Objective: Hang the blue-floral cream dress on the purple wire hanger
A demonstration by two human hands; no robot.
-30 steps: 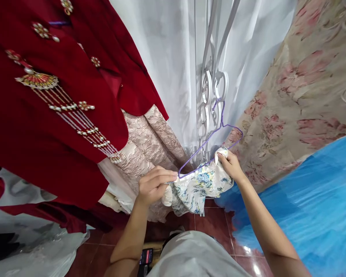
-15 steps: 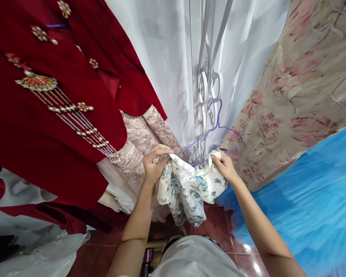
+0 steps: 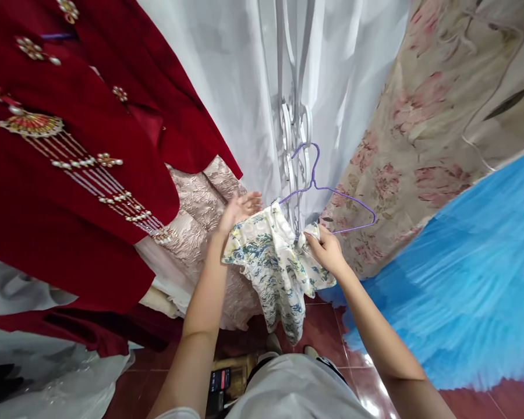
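You stand among hanging clothes, your right hand [image 3: 325, 250] closed on a bunched white edge of a blue-and-yellow floral garment [image 3: 266, 247] just below the center of the frame; your left hand [image 3: 241, 208], fingers extended and loosely open, is at the garment's upper left edge, gripping nothing, though whether it touches the cloth you cannot tell from here; a purple hanger [image 3: 313, 183] runs into the garment on its left side, its right arm bare beyond your right hand, its hook beside white scrolled metalwork [image 3: 287, 125] at upper center; a red jacket [image 3: 100, 157] with a beaded ornament [image 3: 30, 125] fills the upper left, above a pale pink textured fabric [image 3: 192, 203]; pink-flowered beige cloth [image 3: 388, 180] hangs at upper right, with blue ruffled fabric [image 3: 454, 279] at lower right; reddish floor tiles [image 3: 323, 331] show at the bottom.
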